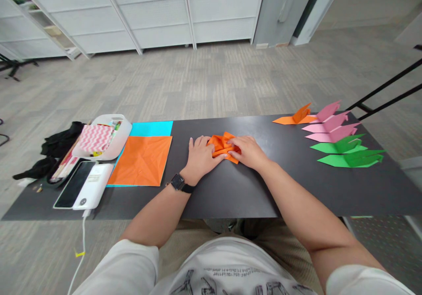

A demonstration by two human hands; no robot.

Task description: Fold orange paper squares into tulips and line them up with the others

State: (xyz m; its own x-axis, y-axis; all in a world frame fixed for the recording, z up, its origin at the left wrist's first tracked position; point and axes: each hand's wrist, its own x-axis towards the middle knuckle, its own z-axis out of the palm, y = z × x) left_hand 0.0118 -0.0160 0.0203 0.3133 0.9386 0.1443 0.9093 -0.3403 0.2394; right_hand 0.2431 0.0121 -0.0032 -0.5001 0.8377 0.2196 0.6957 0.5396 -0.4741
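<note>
A partly folded orange paper (221,144) lies on the black table (231,189) in front of me. My left hand (199,156), with a dark watch on its wrist, rests flat on the paper's left side, fingers stretched out. My right hand (249,151) presses down on the paper's right side with its fingers curled onto the folds. Both hands touch the paper and hold it against the tabletop.
A flat orange sheet (141,161) lies on cyan sheets (152,129) to the left. Further left are a white basket (107,136), a phone (74,184), a white power bank (94,186) and black cloth (59,141). Folded orange (296,117), pink (329,123) and green (346,152) paper figures sit at the right.
</note>
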